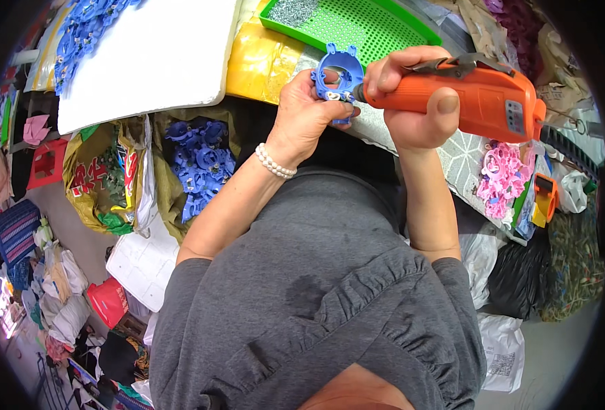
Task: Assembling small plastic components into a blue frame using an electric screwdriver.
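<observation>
My left hand point(307, 113) grips a blue plastic ring-shaped part point(336, 74) above the table edge; a pearl bracelet point(274, 162) circles that wrist. My right hand point(411, 102) is wrapped around an orange electric screwdriver point(483, 99), held level with its tip against the blue part. The tip itself is hidden behind my left fingers.
A green perforated tray point(357, 24) holding small screws lies behind the hands. A white foam board point(152, 55) carries more blue parts point(84, 31). An open bag of blue parts point(200, 167) sits below left. Pink plastic parts point(502, 178) lie right, bags and clutter on the floor.
</observation>
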Tool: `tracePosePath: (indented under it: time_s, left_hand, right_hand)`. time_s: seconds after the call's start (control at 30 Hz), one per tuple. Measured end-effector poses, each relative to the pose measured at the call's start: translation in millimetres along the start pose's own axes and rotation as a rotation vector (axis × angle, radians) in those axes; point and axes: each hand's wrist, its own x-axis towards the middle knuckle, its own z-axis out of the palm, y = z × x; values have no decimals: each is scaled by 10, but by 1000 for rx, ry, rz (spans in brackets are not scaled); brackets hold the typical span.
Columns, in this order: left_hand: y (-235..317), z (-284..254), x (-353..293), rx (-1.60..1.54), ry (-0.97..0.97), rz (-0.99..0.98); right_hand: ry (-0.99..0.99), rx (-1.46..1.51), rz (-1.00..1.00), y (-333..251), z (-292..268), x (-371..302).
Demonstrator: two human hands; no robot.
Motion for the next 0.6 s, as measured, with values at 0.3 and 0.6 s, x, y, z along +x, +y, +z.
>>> tracePosePath:
  time_s: [0.3,0.6]
  left_hand:
    - [84,-39,24,-59,-87,-43]
    - [169,-106,-7,-135,-108,-79]
  right_hand:
    - [-145,84,-1,-133,-68,132]
    - [161,-93,-51,-64,-313,610]
